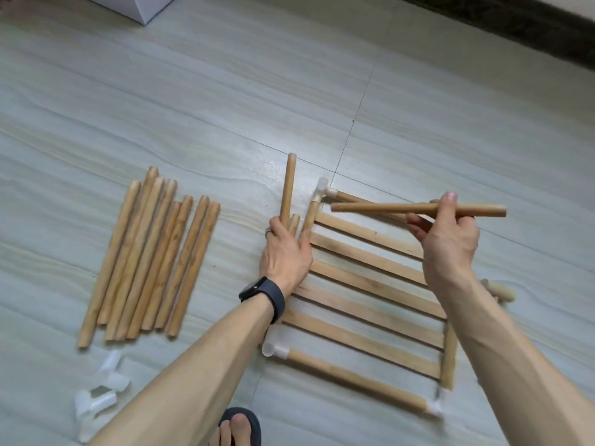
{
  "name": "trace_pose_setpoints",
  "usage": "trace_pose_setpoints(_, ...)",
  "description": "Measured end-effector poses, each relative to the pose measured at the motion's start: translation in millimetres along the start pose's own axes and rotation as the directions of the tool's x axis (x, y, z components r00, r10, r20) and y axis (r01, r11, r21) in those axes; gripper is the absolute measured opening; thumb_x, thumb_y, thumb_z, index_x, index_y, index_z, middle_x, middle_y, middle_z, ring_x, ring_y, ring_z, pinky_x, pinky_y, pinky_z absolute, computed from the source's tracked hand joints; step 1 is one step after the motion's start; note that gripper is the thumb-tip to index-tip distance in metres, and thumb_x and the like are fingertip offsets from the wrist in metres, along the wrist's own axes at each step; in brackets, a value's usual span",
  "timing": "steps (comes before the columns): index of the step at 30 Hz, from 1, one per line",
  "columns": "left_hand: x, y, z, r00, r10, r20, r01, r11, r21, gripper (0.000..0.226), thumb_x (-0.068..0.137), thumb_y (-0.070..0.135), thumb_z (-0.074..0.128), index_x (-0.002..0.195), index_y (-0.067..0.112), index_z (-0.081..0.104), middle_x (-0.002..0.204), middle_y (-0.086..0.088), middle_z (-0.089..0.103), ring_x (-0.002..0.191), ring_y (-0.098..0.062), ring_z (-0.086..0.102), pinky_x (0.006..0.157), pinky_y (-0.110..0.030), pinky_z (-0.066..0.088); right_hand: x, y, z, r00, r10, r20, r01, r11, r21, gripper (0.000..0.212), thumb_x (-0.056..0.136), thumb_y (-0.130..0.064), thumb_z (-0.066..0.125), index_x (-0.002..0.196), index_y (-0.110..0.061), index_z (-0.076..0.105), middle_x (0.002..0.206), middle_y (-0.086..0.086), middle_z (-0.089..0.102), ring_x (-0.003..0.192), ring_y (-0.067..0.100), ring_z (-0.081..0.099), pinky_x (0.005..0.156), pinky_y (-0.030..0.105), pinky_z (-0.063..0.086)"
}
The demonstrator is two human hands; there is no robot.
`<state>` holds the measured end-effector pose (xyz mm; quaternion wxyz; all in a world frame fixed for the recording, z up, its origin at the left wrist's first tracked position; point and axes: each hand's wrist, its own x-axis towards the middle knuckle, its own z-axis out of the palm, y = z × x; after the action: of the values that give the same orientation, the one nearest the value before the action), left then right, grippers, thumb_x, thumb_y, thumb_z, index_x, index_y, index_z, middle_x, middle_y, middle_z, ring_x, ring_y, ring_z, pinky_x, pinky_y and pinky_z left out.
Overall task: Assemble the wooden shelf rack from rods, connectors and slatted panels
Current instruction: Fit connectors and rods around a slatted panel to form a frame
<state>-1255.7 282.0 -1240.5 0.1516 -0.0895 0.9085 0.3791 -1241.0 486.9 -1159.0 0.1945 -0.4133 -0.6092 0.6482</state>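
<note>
A person sat over a pale floor (193,107) with wooden parts spread out on it. The left hand (285,252) had its grip clamped on the left rod (288,185), which pointed up and away from the person. The tip of another short rod (293,220) poked out just beside it, but I cannot tell if the hand held that one too. A dark watch (264,292) sat on the left wrist. The right hand (447,233) was lifted above the panel (370,284), and its grip was clamped on the right rod (386,207), pinched between thumb and fingers. That rod lay sideways in the air, over the far edge of the panel. The panel lay flat on the floor, between the 2 arms, with its slats running across. A white connector (322,188) sat at its far left corner, with 2 rods stuck into it. Another white connector (273,349) sat at the near left corner, and the near rod (354,378) went from it along the near edge to a blurry white connector (438,408) at the near right corner. To the left, well apart from the panel, a pile of rods (151,252) lay side by side. Near the bottom left, some loose connectors (99,394) lay in a small heap. A foot in a dark sandal (240,426) showed at the bottom edge. A white box (151,4) stood at the top left.
</note>
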Motion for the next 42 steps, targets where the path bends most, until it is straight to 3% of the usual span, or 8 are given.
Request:
trace_pose_setpoints(6, 3, -10, 18, 0.994, 0.111, -0.017, -0.102, 0.954, 0.281, 0.075, 0.095, 0.045, 0.058, 0.150, 0.016, 0.017, 0.130, -0.018, 0.052, 0.109, -0.037, 0.060, 0.076, -0.045, 0.050, 7, -2, 20, 0.994, 0.106, 0.019, -0.107, 0.978, 0.181, 0.018, 0.108, -0.028, 0.049, 0.108, -0.010, 0.047, 0.111, 0.014, 0.066, 0.083, 0.024, 0.072, 0.090, 0.042, 0.060)
trace_pose_setpoints(9, 9, -21, 19, 0.978, 0.182, -0.102, -0.128, 0.909, 0.397, 0.067, 0.096, 0.053, 0.050, 0.147, 0.014, 0.029, 0.146, -0.016, 0.043, 0.118, -0.033, 0.055, 0.083, -0.044, 0.051, 9, 0, 30, 0.997, 0.066, 0.032, -0.070, 0.989, 0.127, 0.022, 0.108, -0.028, 0.048, 0.107, -0.007, 0.051, 0.117, 0.017, 0.069, 0.086, 0.024, 0.073, 0.086, 0.037, 0.061)
trace_pose_setpoints(11, 10, -32, 19, 0.969, 0.192, -0.153, -0.109, 0.895, 0.433, 0.069, 0.095, 0.060, 0.045, 0.144, 0.012, 0.034, 0.135, -0.016, 0.050, 0.112, -0.033, 0.055, 0.083, -0.044, 0.048, 11, 0, 36, 0.999, 0.020, 0.047, -0.024, 0.996, 0.081, 0.024, 0.108, -0.029, 0.047, 0.102, -0.007, 0.054, 0.118, 0.017, 0.069, 0.081, 0.020, 0.073, 0.078, 0.030, 0.060)
trace_pose_setpoints(17, 7, -43, 28, 0.961, 0.064, -0.268, 0.062, 0.896, 0.439, 0.081, 0.093, 0.068, 0.037, 0.149, 0.010, 0.034, 0.123, -0.013, 0.056, 0.100, -0.029, 0.050, 0.080, -0.042, 0.039, 16, -2, 50, 0.989, -0.102, 0.106, 0.105, 0.994, -0.024, 0.020, 0.108, -0.027, 0.048, 0.095, -0.014, 0.056, 0.108, 0.008, 0.072, 0.077, 0.017, 0.072, 0.077, 0.028, 0.060)
trace_pose_setpoints(26, 8, -51, 34, 0.922, -0.016, -0.387, 0.150, 0.936, 0.319, 0.049, 0.100, 0.044, 0.037, 0.142, 0.020, 0.045, 0.121, -0.009, 0.058, 0.099, -0.026, 0.048, 0.083, -0.043, 0.038, 19, -15, 68, 0.956, -0.249, 0.153, 0.265, 0.959, -0.097, 0.023, 0.105, -0.034, 0.049, 0.106, -0.011, 0.054, 0.105, 0.009, 0.074, 0.071, 0.018, 0.073, 0.075, 0.034, 0.062)
trace_pose_setpoints(31, 8, -49, 32, 0.931, -0.003, -0.365, 0.141, 0.925, 0.354, 0.083, 0.091, 0.073, 0.035, 0.147, 0.013, 0.038, 0.124, -0.013, 0.055, 0.100, -0.029, 0.046, 0.086, -0.045, 0.036, 8, -24, 77, 0.839, -0.424, 0.340, 0.531, 0.775, -0.344, 0.016, 0.104, -0.039, 0.051, 0.102, -0.024, 0.053, 0.085, -0.009, 0.072, 0.075, 0.010, 0.073, 0.079, 0.037, 0.059)
trace_pose_setpoints(37, 8, -45, 29, 0.951, -0.010, -0.309, 0.141, 0.903, 0.406, 0.102, 0.084, 0.083, 0.024, 0.157, 0.011, 0.024, 0.133, -0.012, 0.050, 0.105, -0.028, 0.044, 0.090, -0.043, 0.034, 11, -52, 119, 0.611, -0.425, 0.668, 0.787, 0.418, -0.454, 0.032, 0.102, -0.040, 0.054, 0.110, -0.009, 0.056, 0.080, 0.000, 0.065, 0.072, 0.023, 0.058, 0.066, 0.029, 0.039)
trace_pose_setpoints(42, 7, -45, 28, 0.951, -0.001, -0.309, 0.138, 0.896, 0.421, 0.100, 0.085, 0.082, 0.025, 0.154, 0.011, 0.028, 0.133, -0.012, 0.052, 0.105, -0.027, 0.043, 0.088, -0.043, 0.032, 1, -47, 132, 0.577, -0.436, 0.690, 0.813, 0.384, -0.437, 0.028, 0.103, -0.032, 0.054, 0.111, -0.005, 0.053, 0.081, 0.008, 0.064, 0.075, 0.029, 0.060, 0.072, 0.043, 0.047)
